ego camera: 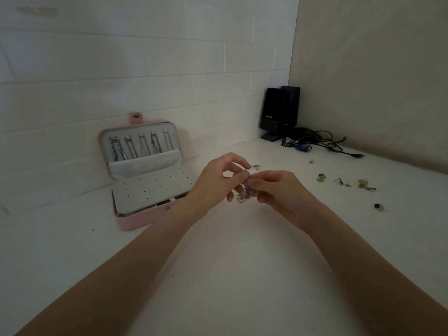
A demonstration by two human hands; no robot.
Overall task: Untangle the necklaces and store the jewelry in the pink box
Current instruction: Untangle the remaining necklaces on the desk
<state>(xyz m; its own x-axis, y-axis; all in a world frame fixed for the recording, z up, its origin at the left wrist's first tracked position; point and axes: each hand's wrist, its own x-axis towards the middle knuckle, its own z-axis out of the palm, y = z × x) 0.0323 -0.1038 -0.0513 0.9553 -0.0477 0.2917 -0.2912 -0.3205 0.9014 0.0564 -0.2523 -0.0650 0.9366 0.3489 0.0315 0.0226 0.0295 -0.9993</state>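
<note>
A thin tangled silver necklace (245,194) hangs between my two hands above the white table. My left hand (218,180) pinches the chain near its top with thumb and fingertips. My right hand (274,187) pinches it just beside, fingers curled. The pink box (131,221) stands open at the left against the wall. Several necklaces (140,145) hang in its upright lid. A white perforated panel (152,187) covers its base.
Small loose jewelry pieces (344,181) lie scattered on the table to the right, with one more earring (255,166) just behind my hands. Two black speakers (278,112) and tangled cables (322,143) fill the back right corner. White tiled wall behind.
</note>
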